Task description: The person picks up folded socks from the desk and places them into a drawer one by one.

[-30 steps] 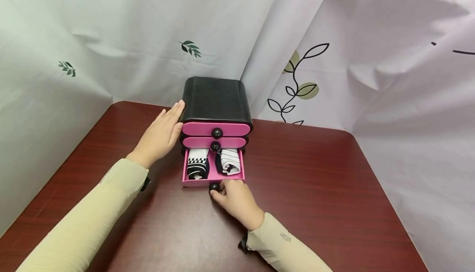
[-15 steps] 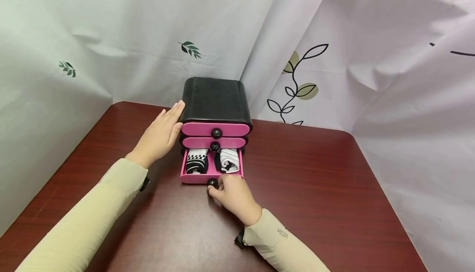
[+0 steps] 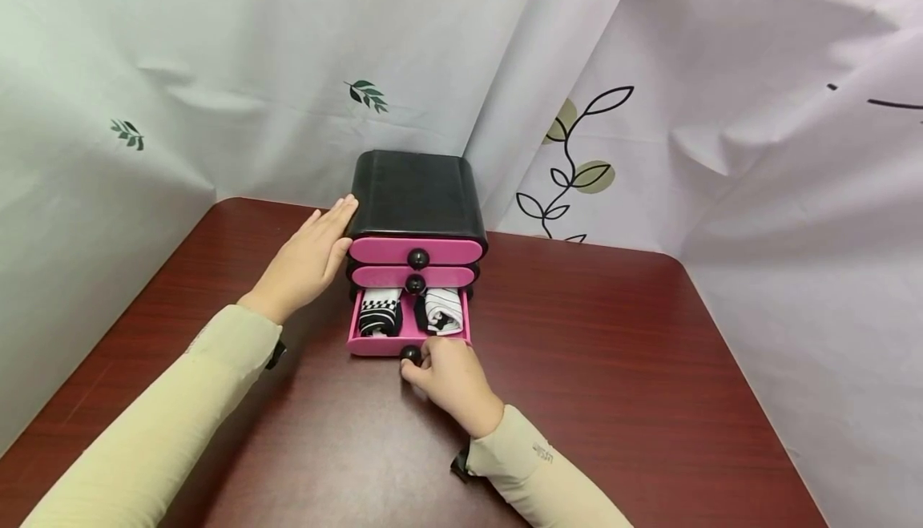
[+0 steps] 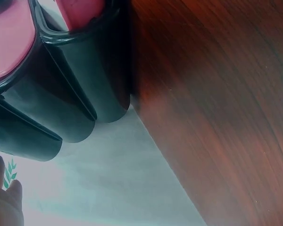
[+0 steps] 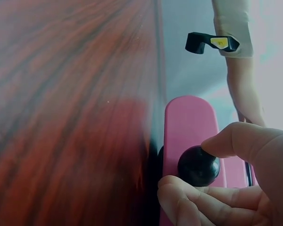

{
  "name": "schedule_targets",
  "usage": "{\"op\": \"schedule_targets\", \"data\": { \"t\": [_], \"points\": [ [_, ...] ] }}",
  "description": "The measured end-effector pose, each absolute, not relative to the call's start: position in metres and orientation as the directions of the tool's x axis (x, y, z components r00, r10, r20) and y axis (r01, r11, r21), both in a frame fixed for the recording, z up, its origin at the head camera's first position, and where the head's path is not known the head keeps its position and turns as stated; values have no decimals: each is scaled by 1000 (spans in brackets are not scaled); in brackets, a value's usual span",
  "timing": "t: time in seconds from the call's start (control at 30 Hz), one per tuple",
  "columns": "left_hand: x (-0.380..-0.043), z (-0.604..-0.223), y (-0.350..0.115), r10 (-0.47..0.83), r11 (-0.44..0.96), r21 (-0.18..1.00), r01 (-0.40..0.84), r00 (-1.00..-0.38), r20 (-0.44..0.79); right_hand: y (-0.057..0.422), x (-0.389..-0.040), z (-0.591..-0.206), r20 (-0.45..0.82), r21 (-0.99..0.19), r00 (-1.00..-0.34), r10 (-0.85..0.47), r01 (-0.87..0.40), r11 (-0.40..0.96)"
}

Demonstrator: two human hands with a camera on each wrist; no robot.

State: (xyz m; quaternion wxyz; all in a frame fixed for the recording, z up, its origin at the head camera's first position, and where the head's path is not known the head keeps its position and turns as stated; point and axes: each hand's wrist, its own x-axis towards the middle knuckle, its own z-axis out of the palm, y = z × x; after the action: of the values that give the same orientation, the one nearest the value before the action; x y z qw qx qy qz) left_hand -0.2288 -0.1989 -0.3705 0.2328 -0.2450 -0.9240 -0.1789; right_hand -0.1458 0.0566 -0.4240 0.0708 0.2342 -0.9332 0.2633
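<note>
A black drawer unit [image 3: 418,191] with pink drawer fronts stands on the table, its bottom drawer [image 3: 371,347] pulled out. Inside that drawer lie a rolled black-and-white checked sock [image 3: 380,313] at the left and a rolled white sock with dark lines [image 3: 443,310] at the right. My right hand [image 3: 457,380] pinches the round black knob [image 5: 198,166] of this drawer between thumb and fingers. Against the unit's left side rests my left hand [image 3: 303,259], fingers straight. Both upper drawers are pushed in, each with a black knob.
The dark red wooden table [image 3: 591,368] carries the unit near its back edge. Behind it and at both sides hangs a white cloth [image 3: 274,71] printed with leaves. Black straps sit at both wrists.
The bottom drawer has slid slightly inward, the right hand moving with it on the knob. Little has moved in the last half second. The left hand has stayed against the unit.
</note>
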Motion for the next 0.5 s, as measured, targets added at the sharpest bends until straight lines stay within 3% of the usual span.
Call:
{"op": "schedule_targets", "data": {
  "t": [0.5],
  "points": [
    [-231, -375, -201, 379, 815, 195, 545, -756, 533, 58, -144, -426, 224, -475, -898, -380, -441, 761]
  ]
}}
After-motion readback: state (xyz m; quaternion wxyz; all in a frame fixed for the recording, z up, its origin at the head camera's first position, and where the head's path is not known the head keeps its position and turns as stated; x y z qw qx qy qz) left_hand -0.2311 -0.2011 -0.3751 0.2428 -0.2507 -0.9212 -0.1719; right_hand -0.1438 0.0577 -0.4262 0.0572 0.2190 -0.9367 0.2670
